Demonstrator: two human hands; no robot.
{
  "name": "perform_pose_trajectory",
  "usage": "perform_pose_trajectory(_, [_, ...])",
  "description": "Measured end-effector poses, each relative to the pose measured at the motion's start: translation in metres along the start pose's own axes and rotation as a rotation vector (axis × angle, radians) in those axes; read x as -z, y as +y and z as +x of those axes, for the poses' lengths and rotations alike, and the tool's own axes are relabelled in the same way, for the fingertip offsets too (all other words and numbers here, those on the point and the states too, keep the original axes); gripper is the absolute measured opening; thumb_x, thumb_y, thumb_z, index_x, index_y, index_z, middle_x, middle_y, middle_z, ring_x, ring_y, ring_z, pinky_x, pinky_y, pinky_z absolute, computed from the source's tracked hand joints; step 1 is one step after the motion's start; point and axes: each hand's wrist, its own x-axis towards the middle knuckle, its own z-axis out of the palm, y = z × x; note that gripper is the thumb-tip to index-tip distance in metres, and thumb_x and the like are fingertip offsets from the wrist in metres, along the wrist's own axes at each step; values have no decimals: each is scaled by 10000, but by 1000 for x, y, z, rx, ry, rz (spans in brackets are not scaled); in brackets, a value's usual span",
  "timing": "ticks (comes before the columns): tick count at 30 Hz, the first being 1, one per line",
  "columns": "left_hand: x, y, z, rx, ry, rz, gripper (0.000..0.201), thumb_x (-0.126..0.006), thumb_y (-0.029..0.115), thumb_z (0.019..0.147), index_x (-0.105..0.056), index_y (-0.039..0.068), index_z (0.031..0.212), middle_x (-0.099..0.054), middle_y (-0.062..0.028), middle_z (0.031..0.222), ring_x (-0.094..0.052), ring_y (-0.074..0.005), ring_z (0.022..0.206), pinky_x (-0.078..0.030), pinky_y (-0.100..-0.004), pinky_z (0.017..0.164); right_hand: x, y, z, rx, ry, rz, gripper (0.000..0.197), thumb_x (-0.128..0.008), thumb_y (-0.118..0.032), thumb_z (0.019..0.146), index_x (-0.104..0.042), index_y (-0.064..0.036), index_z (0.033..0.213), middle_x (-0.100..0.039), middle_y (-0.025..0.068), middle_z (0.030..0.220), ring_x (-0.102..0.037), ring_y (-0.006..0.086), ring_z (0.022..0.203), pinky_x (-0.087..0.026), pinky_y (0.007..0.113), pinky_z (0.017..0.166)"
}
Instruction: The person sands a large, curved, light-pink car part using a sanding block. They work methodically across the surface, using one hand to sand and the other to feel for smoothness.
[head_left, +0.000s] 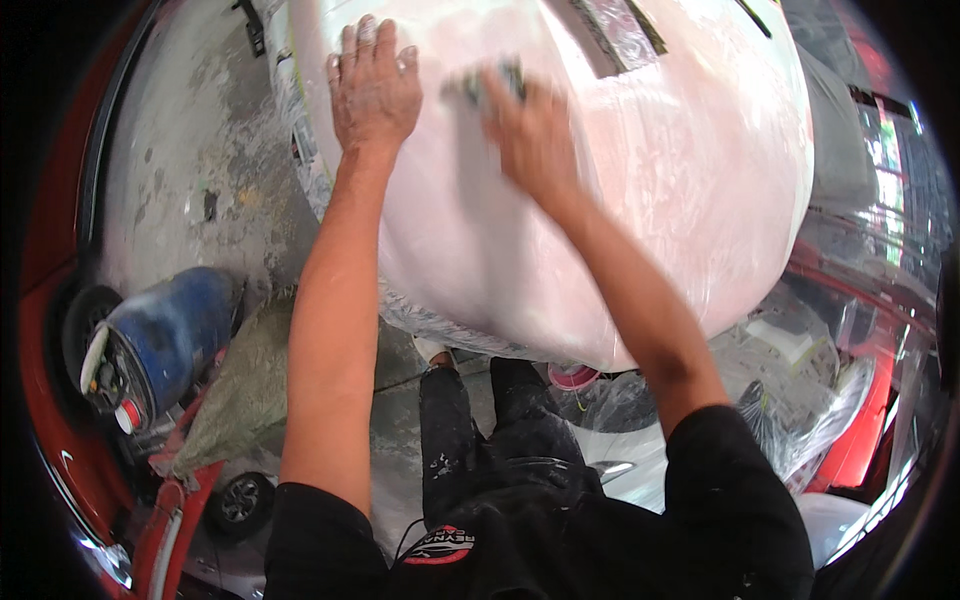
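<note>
Resting the left hand (375,95) open and flat, digits slightly spread and whitened with dust, on a large, curved pinkish-white panel (690,190) in front of the body. Gripping a small dark block (514,77) in the right hand (536,137) — too blurred to tell its exact kind — at the same panel, just right of the left hand and left of a rectangular cut-out (622,40). Skirted along the near edge with clear plastic sheeting (455,332). Showing farther left a blue barrel (180,325) — well apart from both hands — and patchy grey floor (180,170).
</note>
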Motion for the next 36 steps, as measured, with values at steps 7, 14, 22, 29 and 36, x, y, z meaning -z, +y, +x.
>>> perform_pose_trajectory(7, [-7,-3,8,-72,-36,-12,581,-340,464,1106,-408,155,1593,-353,-93,1680,-279,-318,1566,-223,-524,1277,80,-13,-226,14,-158,113,560,-762,-99,857,-642,-186,1398,-580,243,1308,-615,392,1050,-545,454,896])
perform_pose_trajectory(14, [-27,-55,15,-469,-90,594,507,-463,377,1099,-496,123,1537,-474,-154,1592,-397,-373,1495,-303,-516,1239,20,-6,-93,-26,146,129,417,-603,-119,915,-649,-123,1329,-584,252,1263,-612,404,1097,-502,499,924])
perform_pose_trajectory(22, [-29,-20,31,-201,-203,271,801,-401,620,1057,-354,45,1612,-323,-220,1674,-283,-420,1547,-207,-531,1270,46,-13,-160,-149,-3,303,496,-612,-92,886,-638,-152,1378,-569,283,1290,-591,386,1152,-485,497,949])
perform_pose_trajectory(29, [-36,60,-14,-285,-229,149,965,-426,741,989,-369,-11,1590,-327,-277,1654,-257,-410,1562,-156,-535,1281,136,24,-348,-200,-114,296,598,-763,-124,844,-628,-157,1426,-570,287,1398,-605,439,1196,-509,527,988])
perform_pose_trajectory(36, [30,178,-156,-245,-346,117,1212,-220,926,879,-239,-25,1632,-194,-258,1706,-170,-400,1592,-123,-532,1293,175,105,-360,-304,16,128,651,-773,-19,868,-586,-109,1485,-548,286,1400,-565,440,1217,-472,504,1029])
